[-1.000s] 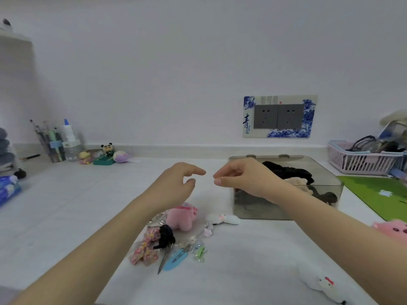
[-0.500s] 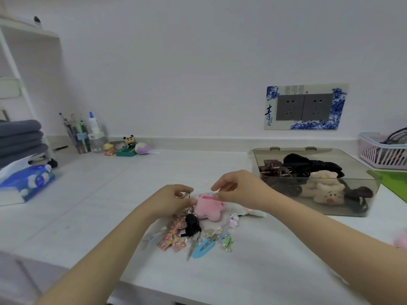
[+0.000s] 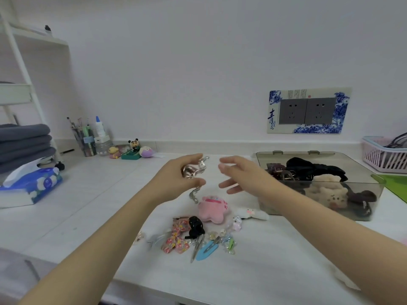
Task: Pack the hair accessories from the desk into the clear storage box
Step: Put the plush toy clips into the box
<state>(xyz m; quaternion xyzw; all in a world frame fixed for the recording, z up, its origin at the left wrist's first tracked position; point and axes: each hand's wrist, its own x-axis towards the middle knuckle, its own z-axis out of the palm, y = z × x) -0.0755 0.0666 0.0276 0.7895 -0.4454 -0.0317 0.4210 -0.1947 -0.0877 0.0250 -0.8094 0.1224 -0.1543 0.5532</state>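
left hand (image 3: 178, 177): raised above the desk, fingers curled round a shiny silver metal claw clip (image 3: 195, 170); part of the clip hangs below the palm.
right hand (image 3: 240, 176): beside it at 3 o'clock, close but apart; fingers loosely spread, holding nothing, reaching toward the clip.
box: clear smoky plastic storage box (image 3: 356, 188) at 3 o'clock of the hands, lid open behind it.
done: box already holds black fabric scrunchies (image 3: 312, 168), brown claw clips (image 3: 279, 172), a cream plush bear hair tie (image 3: 328, 192) and darker items at its right end. Roughly half full, by my read.
left on white desk (image 3: 88, 194): pile at 6 o'clock of the hands: pink plush star clip (image 3: 212, 209), white plush clip (image 3: 253, 213), black claw clip (image 3: 196, 226), red floral bow clips (image 3: 176, 238), blue snap clip (image 3: 207, 249), a silver snap clip, small clear beaded clips (image 3: 229, 241).
progress: mid-task. Silver clip is lifted but not yet in the box; the whole pile remains.
next: carry clip rightward, drop in, then clear the pile.
risk: small clear pieces easy to miss.
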